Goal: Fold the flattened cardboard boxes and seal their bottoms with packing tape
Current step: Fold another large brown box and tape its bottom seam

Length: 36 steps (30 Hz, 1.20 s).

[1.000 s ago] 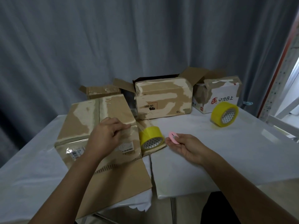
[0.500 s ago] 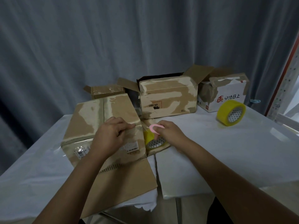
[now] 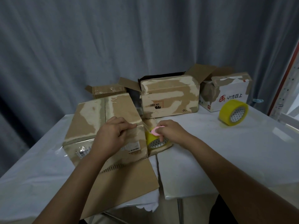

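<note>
pinching the stretched clear tape against the box, the left hand keeps it taut; the right hand grips a pink cutter above the yellow roll. slicing close to the box edge looks best.

A white surface carries everything, covered with a glossy clear sheet that catches the light. Behind the surface hangs a grey pleated curtain, filling the whole background. To the right of the surface stands a pale metal upright with rows of small holes and a red-orange edge. Just beside the surface's far right corner, a small light-blue clip-like object shows, too small to identify. Below the surface's near edge, a metal leg is visible.
</note>
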### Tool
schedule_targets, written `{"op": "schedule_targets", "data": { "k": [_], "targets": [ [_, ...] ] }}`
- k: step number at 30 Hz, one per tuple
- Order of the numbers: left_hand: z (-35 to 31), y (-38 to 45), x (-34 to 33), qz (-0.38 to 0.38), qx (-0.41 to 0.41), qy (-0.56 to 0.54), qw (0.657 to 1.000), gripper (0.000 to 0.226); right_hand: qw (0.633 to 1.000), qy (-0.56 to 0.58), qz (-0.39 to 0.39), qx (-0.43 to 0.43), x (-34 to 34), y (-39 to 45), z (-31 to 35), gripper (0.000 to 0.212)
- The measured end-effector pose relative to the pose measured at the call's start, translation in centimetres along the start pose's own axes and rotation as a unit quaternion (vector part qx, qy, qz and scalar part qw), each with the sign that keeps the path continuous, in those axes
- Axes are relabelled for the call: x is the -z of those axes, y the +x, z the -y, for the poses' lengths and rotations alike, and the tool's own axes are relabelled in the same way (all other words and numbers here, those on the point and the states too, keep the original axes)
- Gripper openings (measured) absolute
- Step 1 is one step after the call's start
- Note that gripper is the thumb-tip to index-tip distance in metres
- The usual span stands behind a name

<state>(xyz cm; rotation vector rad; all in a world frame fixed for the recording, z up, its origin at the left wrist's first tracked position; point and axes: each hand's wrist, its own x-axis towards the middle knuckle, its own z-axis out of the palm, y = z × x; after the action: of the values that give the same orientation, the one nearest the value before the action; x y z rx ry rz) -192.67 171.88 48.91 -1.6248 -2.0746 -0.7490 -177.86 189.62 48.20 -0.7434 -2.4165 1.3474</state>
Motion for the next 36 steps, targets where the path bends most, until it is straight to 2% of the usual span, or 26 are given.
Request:
{"op": "schedule_targets", "data": {
  "k": [3, 6, 8, 10, 14, 18, 22, 29, 33, 36],
  "targets": [
    [0.0, 0.0, 0.0, -0.004, 0.000, 0.000, 1.000, 0.038, 0.999, 0.033, -0.024, 0.002, 0.4, 0.3, -0.4, 0.030],
    [0.0, 0.1, 0.1, -0.002, 0.004, 0.002, 1.000, 0.037, 0.987, 0.125, -0.095, 0.021, 0.1, 0.8, -1.5, 0.027],
    [0.0, 0.1, 0.1, 0.001, 0.001, 0.000, 1.000, 0.037, 0.983, 0.119, -0.136, 0.039, -0.3, 1.3, -2.3, 0.030],
    [0.1, 0.1, 0.1, 0.002, -0.003, -0.003, 1.000, 0.037, 0.985, 0.076, -0.146, 0.058, -0.5, 2.1, -2.7, 0.029],
    [0.2, 0.1, 0.0, -0.002, -0.006, -0.004, 1.000, 0.035, 0.991, -0.061, -0.083, 0.084, -0.3, 4.0, -2.8, 0.018],
    [0.2, -0.1, 0.0, -0.006, -0.003, -0.009, 1.000, 0.035, 0.985, -0.135, -0.037, 0.097, -0.4, 5.2, -2.7, 0.015],
    [0.0, 0.0, 0.1, -0.003, 0.003, -0.011, 1.000, 0.035, 0.984, -0.145, -0.014, 0.107, 0.1, 5.2, -2.4, 0.019],
    [-0.1, 0.1, 0.3, -0.003, -0.002, -0.008, 1.000, 0.036, 0.979, -0.161, 0.103, 0.073, 0.2, 5.3, -0.5, 0.033],
    [-0.2, 0.1, 0.3, 0.003, -0.001, -0.010, 1.000, 0.036, 0.986, -0.126, 0.095, 0.049, 0.0, 5.4, -0.3, 0.031],
    [0.0, 0.1, 0.2, 0.009, 0.004, -0.010, 1.000, 0.037, 0.991, -0.103, 0.054, 0.065, -0.1, 5.3, -1.0, 0.019]
  ]
}}
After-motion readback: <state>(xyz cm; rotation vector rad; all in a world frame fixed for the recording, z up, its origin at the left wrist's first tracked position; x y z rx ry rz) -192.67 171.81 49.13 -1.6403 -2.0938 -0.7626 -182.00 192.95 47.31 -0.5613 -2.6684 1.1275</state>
